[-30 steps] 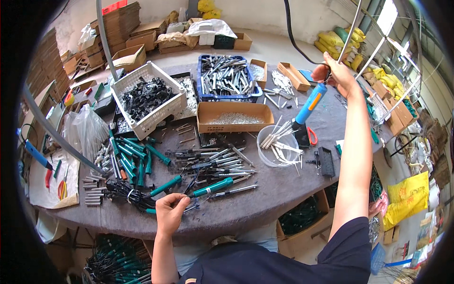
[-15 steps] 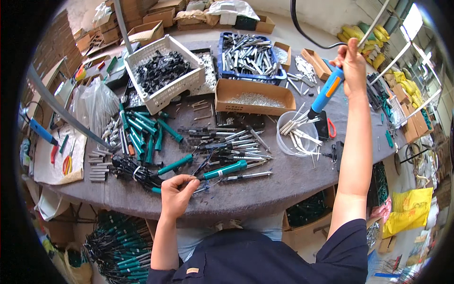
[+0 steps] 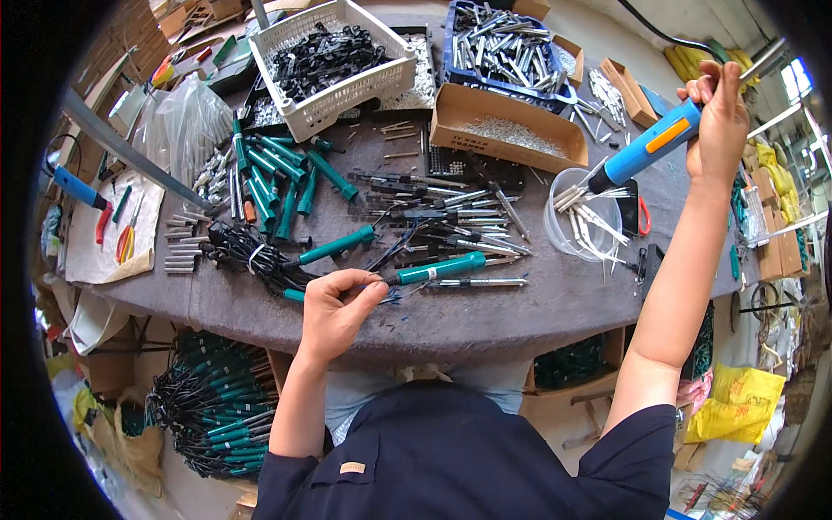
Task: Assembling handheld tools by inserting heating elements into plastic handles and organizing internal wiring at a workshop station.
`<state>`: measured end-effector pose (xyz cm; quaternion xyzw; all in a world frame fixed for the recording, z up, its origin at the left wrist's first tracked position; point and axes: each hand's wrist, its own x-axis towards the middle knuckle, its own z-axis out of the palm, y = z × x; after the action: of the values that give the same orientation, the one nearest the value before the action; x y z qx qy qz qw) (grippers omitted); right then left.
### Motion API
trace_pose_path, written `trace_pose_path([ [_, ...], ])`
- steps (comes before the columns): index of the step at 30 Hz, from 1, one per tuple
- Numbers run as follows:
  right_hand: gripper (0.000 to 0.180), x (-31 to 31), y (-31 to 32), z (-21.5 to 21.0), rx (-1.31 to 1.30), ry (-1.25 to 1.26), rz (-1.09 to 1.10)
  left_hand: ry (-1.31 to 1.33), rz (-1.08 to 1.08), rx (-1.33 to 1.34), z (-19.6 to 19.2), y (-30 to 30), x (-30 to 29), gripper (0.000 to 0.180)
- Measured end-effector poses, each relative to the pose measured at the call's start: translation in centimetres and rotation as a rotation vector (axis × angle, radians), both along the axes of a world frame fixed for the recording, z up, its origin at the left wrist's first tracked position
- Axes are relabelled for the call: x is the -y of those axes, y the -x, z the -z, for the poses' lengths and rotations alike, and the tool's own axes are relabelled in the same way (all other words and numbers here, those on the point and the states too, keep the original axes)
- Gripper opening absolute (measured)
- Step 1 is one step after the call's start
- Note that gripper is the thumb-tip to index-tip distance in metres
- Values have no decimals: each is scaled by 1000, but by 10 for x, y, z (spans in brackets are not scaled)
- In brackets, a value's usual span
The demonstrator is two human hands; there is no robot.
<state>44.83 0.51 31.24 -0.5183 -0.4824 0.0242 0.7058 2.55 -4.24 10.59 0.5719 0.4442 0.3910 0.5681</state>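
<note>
My left hand (image 3: pixel 340 314) pinches the black cord end of a green tubular handle (image 3: pixel 446 267), which points right above the table's front edge. My right hand (image 3: pixel 721 117) is wrapped round a blue electric screwdriver (image 3: pixel 650 143) with an orange switch strip. Its dark nose reaches down and left to a clear plastic tub (image 3: pixel 555 232) of white sticks (image 3: pixel 589 227); the tip is lost among them. Metal-and-black slim assemblies (image 3: pixel 459 217) lie in a pile beyond the held handle. Another green handle (image 3: pixel 338 246) and a tied bundle of black cords (image 3: pixel 251 251) lie nearest my left hand.
Behind stand a white crate (image 3: pixel 364 82) of black parts, a blue crate (image 3: pixel 451 74) of metal tubes and a cardboard tray (image 3: pixel 511 153) of small pieces. Loose green tubes (image 3: pixel 269 173) lie left. A second blue screwdriver (image 3: pixel 78 186) hangs far left. Red-handled scissors (image 3: pixel 644 217) lie beside the tub.
The whole view has shifted, so the table sits higher in the picture. The blue screwdriver leans flatter, its nose still at the tub. My left hand keeps its pinch on the green handle's cord.
</note>
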Motion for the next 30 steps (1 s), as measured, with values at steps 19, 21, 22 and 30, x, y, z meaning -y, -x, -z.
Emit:
trace_pose_path([
  [19,32,112,250,247,-1180,506,-820,-211,167,-236,1,0,-1,16],
  [21,26,108,248,246,-1154,520,-822,-209,169,-137,12,-1,-4,19],
  [22,23,109,248,244,-1143,514,-798,-206,167,-39,16,-1,-3,24],
  [30,21,115,251,237,-1162,491,-750,30,209,38,10,0,-4,23],
])
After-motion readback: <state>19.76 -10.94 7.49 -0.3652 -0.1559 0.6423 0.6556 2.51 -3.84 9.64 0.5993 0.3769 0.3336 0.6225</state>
